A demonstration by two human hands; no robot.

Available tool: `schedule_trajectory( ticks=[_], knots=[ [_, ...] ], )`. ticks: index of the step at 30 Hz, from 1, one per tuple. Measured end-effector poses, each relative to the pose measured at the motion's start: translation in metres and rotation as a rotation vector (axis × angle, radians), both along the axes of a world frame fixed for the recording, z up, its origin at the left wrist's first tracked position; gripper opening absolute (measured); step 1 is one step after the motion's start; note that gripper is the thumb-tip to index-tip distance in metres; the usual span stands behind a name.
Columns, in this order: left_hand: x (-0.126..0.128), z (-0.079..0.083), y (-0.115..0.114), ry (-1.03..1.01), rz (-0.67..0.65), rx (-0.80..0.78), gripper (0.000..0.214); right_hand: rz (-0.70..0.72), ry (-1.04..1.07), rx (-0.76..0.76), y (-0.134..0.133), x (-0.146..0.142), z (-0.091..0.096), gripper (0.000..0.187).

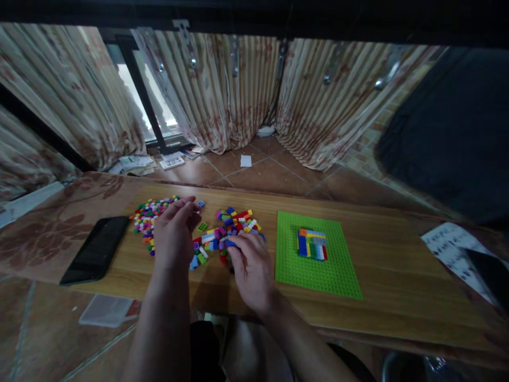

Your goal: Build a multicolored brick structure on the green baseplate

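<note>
My left hand [174, 234] hovers over a wooden board [382, 265], its fingers pinched together near a heap of small coloured bricks [149, 215]; what the fingertips hold, if anything, is too small to make out. My right hand [251, 267] rests palm down on a second pile of coloured bricks [234, 223], fingers curled onto a blue brick [229, 243]. To the right lies a green baseplate [338, 270] with a small flat block of blue, orange, green and red bricks [312, 244] built on it.
A black phone [96, 249] lies on the board's left end. A printed sheet [453, 249] and a dark object [491, 273] sit at the right end. Patterned curtains [222, 90] hang behind, above a tiled floor with scattered papers [170, 161].
</note>
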State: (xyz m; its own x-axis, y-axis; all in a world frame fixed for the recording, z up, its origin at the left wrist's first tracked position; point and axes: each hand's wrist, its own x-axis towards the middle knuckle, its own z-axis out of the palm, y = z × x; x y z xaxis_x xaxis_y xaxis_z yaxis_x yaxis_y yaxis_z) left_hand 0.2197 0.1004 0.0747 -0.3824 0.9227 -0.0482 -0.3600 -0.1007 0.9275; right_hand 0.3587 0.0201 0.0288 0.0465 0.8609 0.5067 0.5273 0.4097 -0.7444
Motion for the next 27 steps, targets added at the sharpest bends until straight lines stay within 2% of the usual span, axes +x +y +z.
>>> schedule_trajectory(
  ticks=[3,9,11,14,17,20,27],
  knots=[
    [0.024,-0.002,-0.007,0.12,-0.169,0.031,0.026,-0.075,0.237,-0.031,-0.005,0.025,0.007,0.022],
    [0.089,-0.013,-0.029,0.378,-0.56,0.132,0.022,-0.388,0.561,-0.148,-0.017,0.092,0.01,0.029],
    [0.108,-0.019,-0.038,0.515,-0.625,0.203,0.019,-0.462,0.625,-0.175,-0.019,0.118,0.008,0.031],
    [0.13,-0.027,-0.048,0.779,-0.615,0.312,0.019,-0.575,0.659,-0.241,-0.023,0.153,0.001,0.034],
    [0.145,-0.034,-0.055,0.966,-0.571,0.381,0.024,-0.635,0.626,-0.314,-0.028,0.175,-0.009,0.034],
    [0.156,-0.04,-0.056,1.045,-0.549,0.373,0.027,-0.628,0.512,-0.36,-0.031,0.182,-0.016,0.033],
    [0.173,-0.051,-0.055,1.139,-0.585,0.326,0.017,-0.686,-0.074,-0.444,-0.03,0.173,-0.004,0.031]
  ],
)
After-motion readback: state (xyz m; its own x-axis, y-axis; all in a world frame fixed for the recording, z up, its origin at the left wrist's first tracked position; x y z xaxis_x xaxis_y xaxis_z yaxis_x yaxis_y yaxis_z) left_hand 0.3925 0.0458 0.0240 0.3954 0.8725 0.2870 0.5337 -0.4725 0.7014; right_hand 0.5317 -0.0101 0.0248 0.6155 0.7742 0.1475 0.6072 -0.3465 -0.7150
